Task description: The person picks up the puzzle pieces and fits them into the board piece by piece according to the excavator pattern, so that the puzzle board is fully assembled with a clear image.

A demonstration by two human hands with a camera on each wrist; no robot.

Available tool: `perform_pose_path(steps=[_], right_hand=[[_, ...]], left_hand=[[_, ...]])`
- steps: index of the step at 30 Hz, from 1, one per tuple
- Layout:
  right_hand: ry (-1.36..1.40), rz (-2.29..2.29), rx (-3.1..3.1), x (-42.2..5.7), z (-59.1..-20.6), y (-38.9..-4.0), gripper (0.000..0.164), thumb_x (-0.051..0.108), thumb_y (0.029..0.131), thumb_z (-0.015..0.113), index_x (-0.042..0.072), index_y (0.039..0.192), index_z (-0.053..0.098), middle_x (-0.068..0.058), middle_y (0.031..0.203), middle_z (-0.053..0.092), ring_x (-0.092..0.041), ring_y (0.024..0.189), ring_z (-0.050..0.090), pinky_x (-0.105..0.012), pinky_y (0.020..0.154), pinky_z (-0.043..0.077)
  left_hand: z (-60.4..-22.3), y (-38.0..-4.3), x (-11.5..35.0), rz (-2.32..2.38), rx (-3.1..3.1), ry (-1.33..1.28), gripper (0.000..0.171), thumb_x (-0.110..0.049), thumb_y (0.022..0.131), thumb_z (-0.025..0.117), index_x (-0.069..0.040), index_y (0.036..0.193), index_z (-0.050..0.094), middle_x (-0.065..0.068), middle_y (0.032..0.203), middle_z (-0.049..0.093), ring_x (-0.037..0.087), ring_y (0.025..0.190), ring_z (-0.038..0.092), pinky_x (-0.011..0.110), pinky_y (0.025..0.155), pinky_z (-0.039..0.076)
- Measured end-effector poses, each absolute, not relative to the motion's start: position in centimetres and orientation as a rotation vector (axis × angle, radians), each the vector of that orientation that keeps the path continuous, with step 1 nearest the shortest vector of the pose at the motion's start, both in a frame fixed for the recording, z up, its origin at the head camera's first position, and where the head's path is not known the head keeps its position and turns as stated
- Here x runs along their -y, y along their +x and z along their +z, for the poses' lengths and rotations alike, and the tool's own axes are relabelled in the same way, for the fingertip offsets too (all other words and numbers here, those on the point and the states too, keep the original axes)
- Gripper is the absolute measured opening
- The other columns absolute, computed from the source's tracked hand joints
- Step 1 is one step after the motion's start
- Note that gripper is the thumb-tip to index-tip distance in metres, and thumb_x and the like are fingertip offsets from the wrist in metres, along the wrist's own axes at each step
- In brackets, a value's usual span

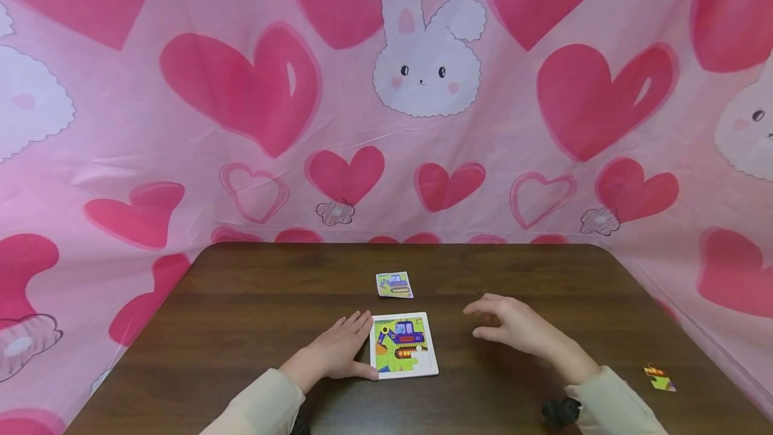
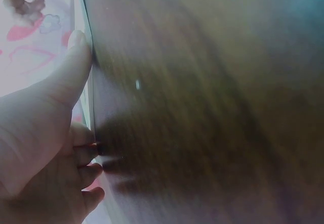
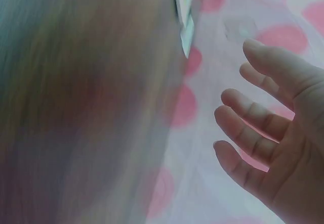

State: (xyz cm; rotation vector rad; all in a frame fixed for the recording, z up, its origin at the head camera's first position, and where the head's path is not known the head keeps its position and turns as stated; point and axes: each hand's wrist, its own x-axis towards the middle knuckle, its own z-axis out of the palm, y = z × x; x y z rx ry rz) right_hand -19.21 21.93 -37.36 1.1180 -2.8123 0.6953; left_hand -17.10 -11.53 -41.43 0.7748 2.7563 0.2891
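A white-framed jigsaw puzzle of a purple excavator lies on the table, with a bare white gap at its lower right. My left hand rests along the frame's left side, thumb at the lower left corner and fingers near the upper left. In the left wrist view the thumb lies against the frame's edge. My right hand hovers right of the puzzle, fingers loosely bent and nothing between them; the right wrist view shows these fingers spread. One loose puzzle piece, orange and green, lies at the far right.
Behind the puzzle lies a small picture card showing the same excavator. The dark wooden table ends at a pink cloth with hearts and rabbits. A black band sits at the right wrist.
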Motion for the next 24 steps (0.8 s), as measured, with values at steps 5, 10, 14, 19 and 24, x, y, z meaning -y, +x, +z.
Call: perform_pose_path(steps=[5,10,14,19,24], right_hand=[[0.985,0.749,2.752,-26.1,-36.6,-19.1,0.032,0.023,0.078,0.074,0.010,0.107,0.065,0.008,0.093,0.059,-0.011,0.079,0.054,-0.030,0.066,0.048],[0.825,0.756,2.714,-30.0,-36.4,-18.8,0.035,0.021,0.075,0.077,0.009,0.105,0.065,0.008,0.092,0.060,-0.013,0.079,0.056,-0.028,0.066,0.048],[0.644,0.758,2.731,-32.9,-36.5,-18.4,0.037,0.020,0.074,0.078,0.006,0.105,0.065,-0.002,0.095,0.063,-0.020,0.083,0.060,-0.027,0.067,0.050],[0.458,0.746,2.796,-36.6,-37.2,-17.7,0.039,0.021,0.075,0.077,0.002,0.106,0.064,-0.017,0.102,0.063,-0.015,0.082,0.060,-0.026,0.064,0.050],[0.337,0.714,2.829,-40.1,-38.7,-17.0,0.041,0.021,0.075,0.077,-0.003,0.105,0.062,-0.020,0.101,0.063,-0.004,0.079,0.056,-0.025,0.061,0.047]], left_hand=[[-41.4,-17.0,11.6,0.279,-2.765,0.783,0.095,-0.062,0.075,0.061,0.002,0.140,0.034,0.016,0.146,0.029,0.031,0.134,0.023,0.045,0.106,0.022],[-41.3,-16.8,11.6,0.271,-2.771,0.789,0.095,-0.062,0.075,0.061,0.002,0.140,0.034,0.017,0.145,0.030,0.032,0.133,0.024,0.045,0.106,0.022],[-41.3,-16.8,11.6,0.275,-2.769,0.790,0.095,-0.062,0.075,0.062,0.002,0.140,0.034,0.017,0.145,0.030,0.032,0.133,0.024,0.046,0.106,0.022],[-41.3,-16.9,11.6,0.281,-2.764,0.785,0.095,-0.062,0.075,0.061,0.002,0.140,0.033,0.016,0.145,0.029,0.032,0.134,0.024,0.045,0.106,0.022],[-41.3,-17.0,11.6,0.278,-2.763,0.778,0.095,-0.062,0.075,0.061,0.002,0.140,0.033,0.016,0.146,0.029,0.031,0.134,0.023,0.045,0.106,0.021]])
